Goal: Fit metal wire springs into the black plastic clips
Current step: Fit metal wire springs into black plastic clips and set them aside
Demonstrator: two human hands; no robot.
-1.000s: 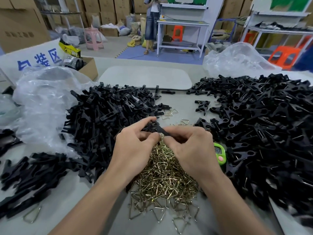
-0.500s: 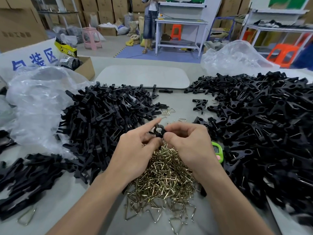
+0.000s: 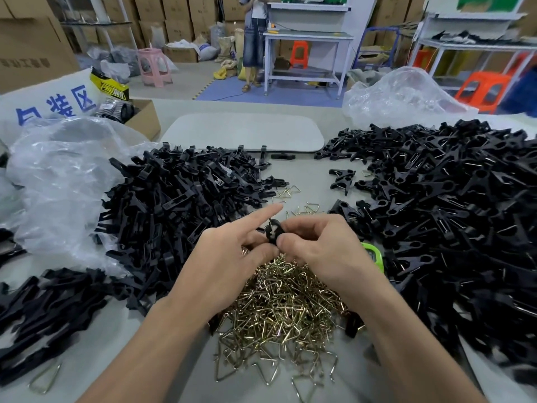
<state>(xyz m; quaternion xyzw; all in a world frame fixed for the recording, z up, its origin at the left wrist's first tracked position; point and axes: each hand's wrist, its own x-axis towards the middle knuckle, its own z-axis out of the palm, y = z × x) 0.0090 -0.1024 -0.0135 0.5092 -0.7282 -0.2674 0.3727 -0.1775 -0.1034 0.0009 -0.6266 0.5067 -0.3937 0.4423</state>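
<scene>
Both hands meet just above the far edge of the pile of wire springs [image 3: 284, 303], which lies right in front of the person, presumably so a fresh spring is always a short reach away. One black plastic clip [image 3: 272, 231] is held up between them, over that far edge and clear of the table [image 3: 308, 175]. The right hand [image 3: 322, 251] pinches it from the right, thumb low and fingers curled over the top. The left hand [image 3: 226, 257] pinches its other side with the thumb and a bent finger, while the index finger sticks out straight, touching nothing; I judge it is lifted out of the way. Whether a spring sits in the clip I cannot tell. A heap of bare clips [image 3: 180, 205] lies left of the pile, and a heap of clips showing wire [image 3: 450, 216] lies to its right, likely stock on one side and finished work on the other. A small green device [image 3: 374, 253] peeks out just right of the pile
</scene>
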